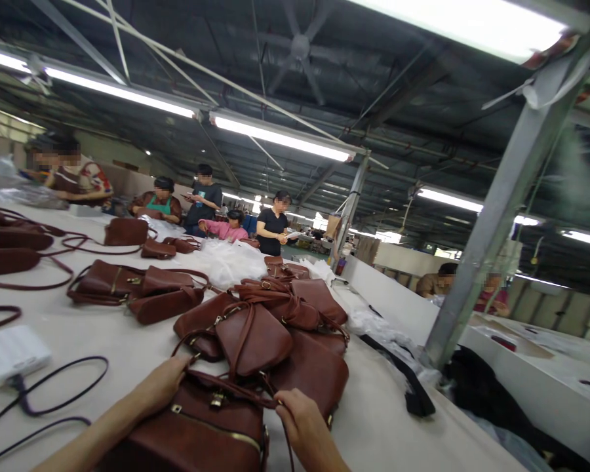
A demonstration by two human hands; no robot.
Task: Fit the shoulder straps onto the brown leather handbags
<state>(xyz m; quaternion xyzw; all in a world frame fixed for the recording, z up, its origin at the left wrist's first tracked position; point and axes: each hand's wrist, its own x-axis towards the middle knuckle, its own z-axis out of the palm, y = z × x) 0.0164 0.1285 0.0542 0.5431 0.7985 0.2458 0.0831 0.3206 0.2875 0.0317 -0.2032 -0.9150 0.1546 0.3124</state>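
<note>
A brown leather handbag [196, 432] lies nearest me on the pale table, with a brass zip across its front and a small metal clasp near its top. My left hand [164, 381] is closed at the bag's upper left corner, on the strap where it meets a metal ring. At the upper right, my right hand [302, 419] pinches the thin brown strap [246, 391] between thumb and fingers. Just beyond, more brown bags [255, 334] lie heaped together, their straps tangled over them. The bag's lower edge is cut off by the frame.
White power adapter [14, 354] and black cable [63, 406] lie at left. Further bags [132, 285] and white plastic wrapping [231, 262] spread along the table [373, 406]. A metal post [491, 216] and black strip [398, 373] are at right. Several people work in the background.
</note>
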